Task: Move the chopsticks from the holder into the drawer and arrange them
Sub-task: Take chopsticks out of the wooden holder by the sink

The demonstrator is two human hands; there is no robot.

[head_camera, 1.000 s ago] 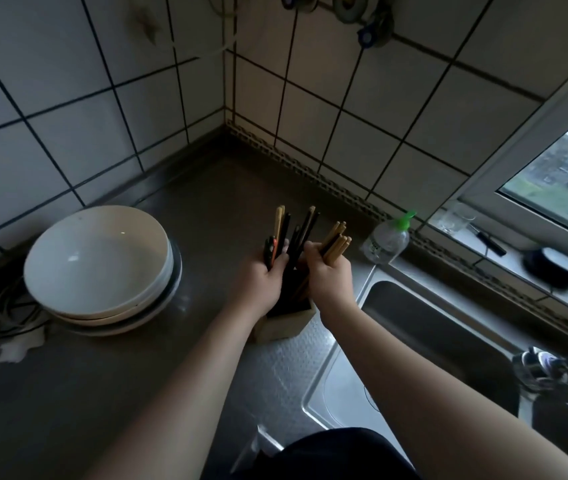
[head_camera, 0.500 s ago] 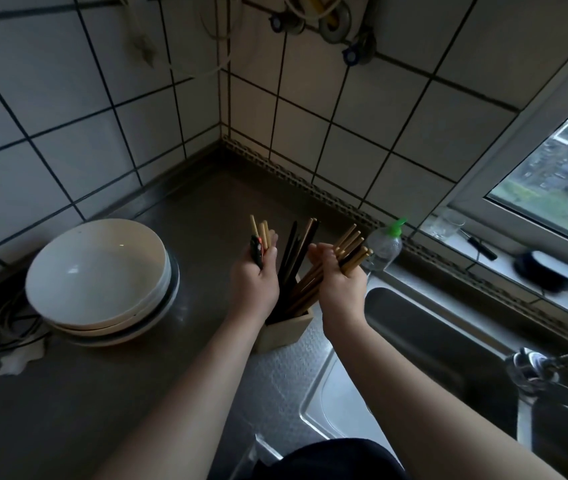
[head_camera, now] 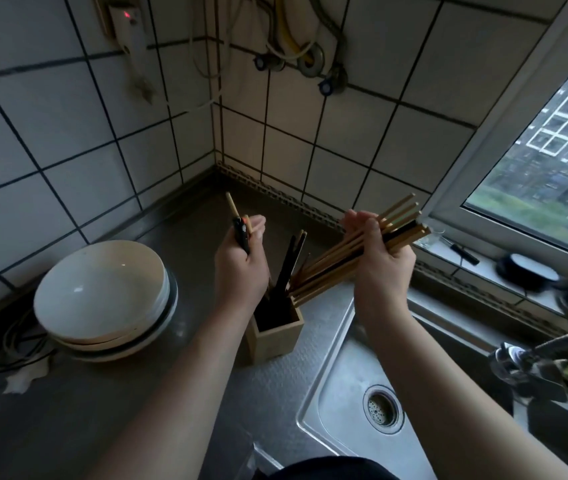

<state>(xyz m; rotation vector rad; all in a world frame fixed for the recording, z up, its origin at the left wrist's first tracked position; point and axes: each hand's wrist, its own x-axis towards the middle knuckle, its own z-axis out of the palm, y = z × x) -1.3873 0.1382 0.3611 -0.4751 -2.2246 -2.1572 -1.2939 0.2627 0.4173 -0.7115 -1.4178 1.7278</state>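
Steel worktop [head_camera: 78, 420] below, my right hand [head_camera: 381, 268] grips a fanned bundle of chopsticks [head_camera: 331, 258] angled over the holder [head_camera: 277, 336], my left hand [head_camera: 241, 271] clutches a few more, some dark ones [head_camera: 289, 261] stand inside, and no drawer is in sight.

Both bare forearms reach up from the bottom of the frame toward its centre. The left hand [head_camera: 241, 268], back to the camera, is fisted round what seem a few chopsticks [head_camera: 242, 233]. The right hand [head_camera: 381, 261], centre right, clenches a larger bundle [head_camera: 331, 256].
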